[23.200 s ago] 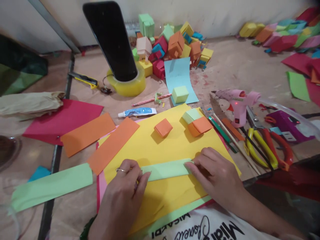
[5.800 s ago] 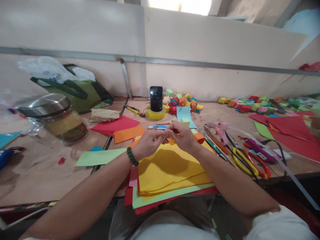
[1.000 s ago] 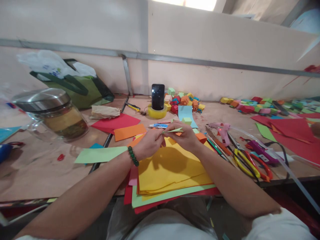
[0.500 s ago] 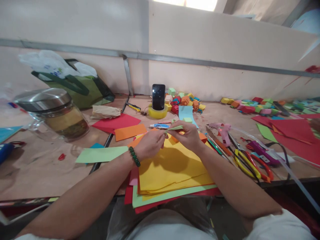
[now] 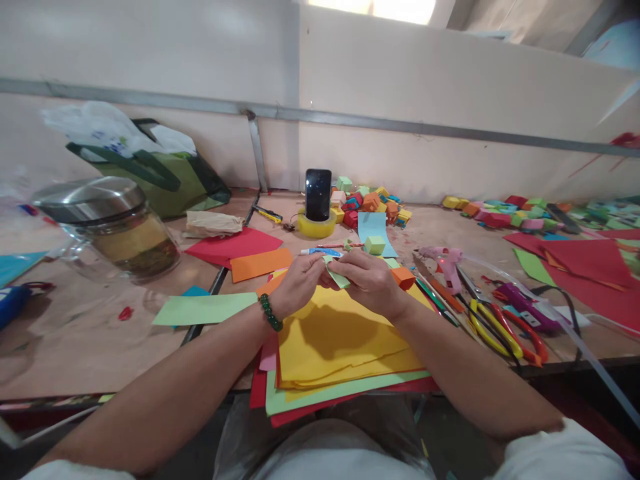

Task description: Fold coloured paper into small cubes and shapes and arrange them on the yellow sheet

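A small light green paper strip (image 5: pixel 337 275) is pinched between both hands above the stack of yellow paper (image 5: pixel 345 340). My left hand (image 5: pixel 299 283), below a green bead bracelet, has its fingers closed on the strip's left end. My right hand (image 5: pixel 373 280) is closed on the strip from the right. Just behind my right hand stands a light green paper cube (image 5: pixel 375 245), near a light blue paper (image 5: pixel 373 227). A blue and white tube (image 5: pixel 320 252) lies behind my fingertips. An orange folded paper piece (image 5: pixel 403 277) is right of my right hand.
A phone (image 5: pixel 317 193) stands in a yellow tape roll (image 5: pixel 316 227), with colored paper cubes (image 5: pixel 371 201) behind. To the right lie a pink glue gun (image 5: pixel 450 267), scissors (image 5: pixel 487 330) and pliers (image 5: pixel 523 333). At left are a glass jar (image 5: pixel 135 240) and a green bag (image 5: pixel 175 177).
The green strip has turned and now slants down toward me between my fingers. My right hand has shifted slightly down, palm turned lower, showing more of the cube behind it.
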`<state>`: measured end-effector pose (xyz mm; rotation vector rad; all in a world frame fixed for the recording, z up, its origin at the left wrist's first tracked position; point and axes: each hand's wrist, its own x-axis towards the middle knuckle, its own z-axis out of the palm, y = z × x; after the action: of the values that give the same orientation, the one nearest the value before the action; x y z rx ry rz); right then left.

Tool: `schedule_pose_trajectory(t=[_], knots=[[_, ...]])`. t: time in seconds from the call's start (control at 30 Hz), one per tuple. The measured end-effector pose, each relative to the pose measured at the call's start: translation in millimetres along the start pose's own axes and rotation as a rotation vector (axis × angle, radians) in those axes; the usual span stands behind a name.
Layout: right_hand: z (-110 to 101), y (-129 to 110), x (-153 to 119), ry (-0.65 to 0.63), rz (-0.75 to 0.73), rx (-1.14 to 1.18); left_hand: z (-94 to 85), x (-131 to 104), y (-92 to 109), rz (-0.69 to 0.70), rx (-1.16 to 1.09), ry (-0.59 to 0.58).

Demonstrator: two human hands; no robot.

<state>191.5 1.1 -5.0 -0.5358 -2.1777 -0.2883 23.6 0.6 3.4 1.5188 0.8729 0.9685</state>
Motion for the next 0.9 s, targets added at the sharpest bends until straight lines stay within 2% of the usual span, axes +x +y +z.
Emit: schedule_pose_trajectory(t=[0.1, 0.23, 0.4, 0.5, 0.57, 0.73, 0.9], knots=[[-2.0, -1.1, 1.8, -0.043, -0.012, -0.047, -2.8, 0.5, -0.8, 0.027, 0.015, -0.028], [-3.2, -2.2, 3.1, -0.075, 0.043, 0.011, -4.9, 0.7, -0.1, 0.127, 0.166, -0.023], [-1.5, 0.5, 2.9, 0.005, 0.287, 0.143, -3.4, -1.2, 1.4, 0.198, 0.480, -0.025], [-0.1, 2.3, 2.2, 0.006, 0.328, 0.094, -2.1, -2.9, 1.8, 0.198, 0.641, -0.037], [-0.2, 2.2, 2.2, -0.011, 0.315, 0.064, -1.8, -3.2, 2.3, 0.206, 0.626, -0.053], [-1.8, 2.4, 3.7, 0.001, 0.357, 0.171, -4.3, -1.1, 2.0, 0.181, 0.326, -0.120], [-1.0, 3.2, 5.0, -0.047, 0.441, 0.321, -6.5, 0.1, -1.2, 0.136, 0.410, -0.171]])
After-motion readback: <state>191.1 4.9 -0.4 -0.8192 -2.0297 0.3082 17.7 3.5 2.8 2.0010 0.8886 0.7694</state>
